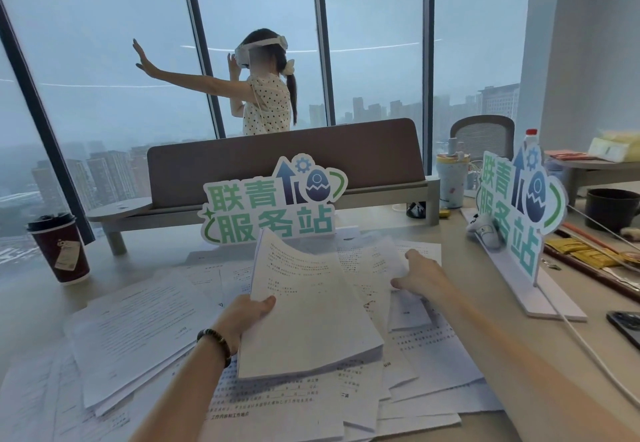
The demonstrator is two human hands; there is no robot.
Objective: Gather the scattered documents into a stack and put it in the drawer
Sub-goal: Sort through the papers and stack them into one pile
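Observation:
My left hand (247,315) grips a thick stack of printed documents (304,317) by its left edge, thumb on top, and holds it tilted above the desk. My right hand (420,273) reaches forward to the right of the stack, its fingers curled round the edge of loose sheets (374,261) lying further back. Many more printed sheets (138,331) lie scattered over the desk, left, right and under the stack. No drawer is in view.
A dark red coffee cup (60,249) stands at the left. Two green sign boards (273,199) (516,213) stand behind and right of the papers. A phone (627,331) and a white cable (588,351) lie right. A person in a headset (266,95) stands beyond the divider.

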